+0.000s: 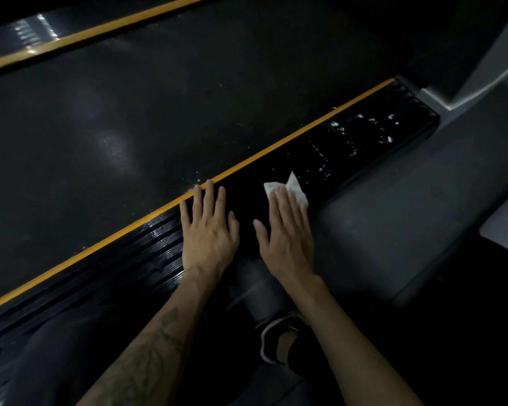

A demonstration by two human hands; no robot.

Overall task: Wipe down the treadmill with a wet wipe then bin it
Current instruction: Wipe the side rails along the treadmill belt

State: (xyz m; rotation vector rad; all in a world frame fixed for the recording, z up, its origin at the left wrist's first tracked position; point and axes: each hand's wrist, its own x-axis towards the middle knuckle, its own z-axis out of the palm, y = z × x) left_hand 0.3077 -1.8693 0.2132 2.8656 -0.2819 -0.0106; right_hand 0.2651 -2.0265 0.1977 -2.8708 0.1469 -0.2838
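With our right hand (286,238) pressing the wipe (288,190) under flat fingers (285,206) and our left hand (208,232) spread empty on the rail (349,148), we risk, seemingly, it slipping loose and missing specks.

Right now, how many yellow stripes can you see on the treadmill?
2. One stripe runs beside the side rail under the hands; the other stripe runs along the belt's far edge, top left.

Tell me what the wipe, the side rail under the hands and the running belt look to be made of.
Wipe: thin white nonwoven cloth or paper, crumpled and limp.
Side rail: glossy black, ribbed, probably hard plastic or rubber; its grooves catch the light.
Running belt: matte dark rubbery sheet with soft, dull reflections.
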